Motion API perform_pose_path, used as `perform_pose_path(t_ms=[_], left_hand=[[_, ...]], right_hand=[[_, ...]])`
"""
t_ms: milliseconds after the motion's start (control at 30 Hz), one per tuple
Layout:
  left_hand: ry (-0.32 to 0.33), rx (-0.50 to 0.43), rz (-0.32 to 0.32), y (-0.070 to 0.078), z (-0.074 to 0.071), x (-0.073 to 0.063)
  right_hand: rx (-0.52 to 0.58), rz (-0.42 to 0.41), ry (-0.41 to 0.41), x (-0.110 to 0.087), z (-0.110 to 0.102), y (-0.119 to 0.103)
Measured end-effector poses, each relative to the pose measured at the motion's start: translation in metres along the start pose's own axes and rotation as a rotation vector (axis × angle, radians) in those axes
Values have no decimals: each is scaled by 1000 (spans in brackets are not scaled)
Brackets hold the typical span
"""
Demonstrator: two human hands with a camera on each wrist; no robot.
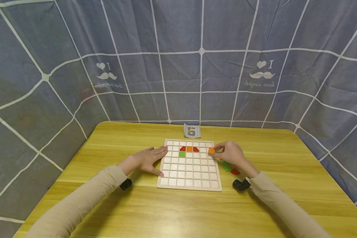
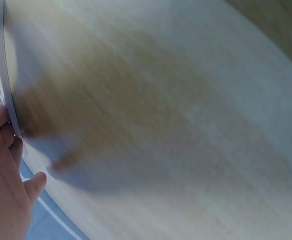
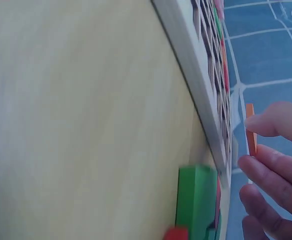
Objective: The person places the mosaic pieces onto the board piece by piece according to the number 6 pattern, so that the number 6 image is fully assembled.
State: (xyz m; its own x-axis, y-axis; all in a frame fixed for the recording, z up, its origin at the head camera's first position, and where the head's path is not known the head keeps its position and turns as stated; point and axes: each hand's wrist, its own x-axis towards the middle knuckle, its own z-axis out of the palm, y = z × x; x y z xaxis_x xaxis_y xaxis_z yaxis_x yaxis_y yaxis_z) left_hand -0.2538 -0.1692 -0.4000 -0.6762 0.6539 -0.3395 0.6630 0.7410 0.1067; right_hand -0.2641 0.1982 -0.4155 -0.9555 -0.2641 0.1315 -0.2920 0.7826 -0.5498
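A pale wooden grid board point(image 1: 189, 182) lies on the table. Near its top, an orange square tile point(image 1: 189, 149) sits between two red rounded tiles, with a green square tile point(image 1: 182, 154) below the left red one. My right hand point(image 1: 230, 154) pinches another orange tile point(image 1: 211, 151) over the board's right edge; the right wrist view shows that orange tile point(image 3: 251, 130) edge-on between thumb and fingers. My left hand point(image 1: 150, 160) rests with fingers spread on the board's left edge. In the left wrist view, fingertips of the left hand point(image 2: 6, 170) touch the board's side.
Right of the board lie loose tiles, among them a green one point(image 1: 225, 166) and a red one point(image 1: 235, 172). A small printed card point(image 1: 191, 131) with a coloured grid pattern lies behind the board. A grey-blue curtain point(image 1: 181, 72) surrounds the wooden table point(image 1: 154, 215).
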Motion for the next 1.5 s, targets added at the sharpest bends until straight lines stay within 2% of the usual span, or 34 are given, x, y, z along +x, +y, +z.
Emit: perform_pose_path(t_ms=[500,867,1067,1500], left_hand=[[-10,19,1,-4,0,1],[-12,24,2,-4,0,1],[-16,18,-3,-4,1,2],[-18,18,-5,-4,0,2]], right_hand=[[8,-76,-15,4,15,-30],[21,-44,-72,11,23,-53],[25,-47,-122,14,28,-65],[2,-80,-166,19,42,-81]])
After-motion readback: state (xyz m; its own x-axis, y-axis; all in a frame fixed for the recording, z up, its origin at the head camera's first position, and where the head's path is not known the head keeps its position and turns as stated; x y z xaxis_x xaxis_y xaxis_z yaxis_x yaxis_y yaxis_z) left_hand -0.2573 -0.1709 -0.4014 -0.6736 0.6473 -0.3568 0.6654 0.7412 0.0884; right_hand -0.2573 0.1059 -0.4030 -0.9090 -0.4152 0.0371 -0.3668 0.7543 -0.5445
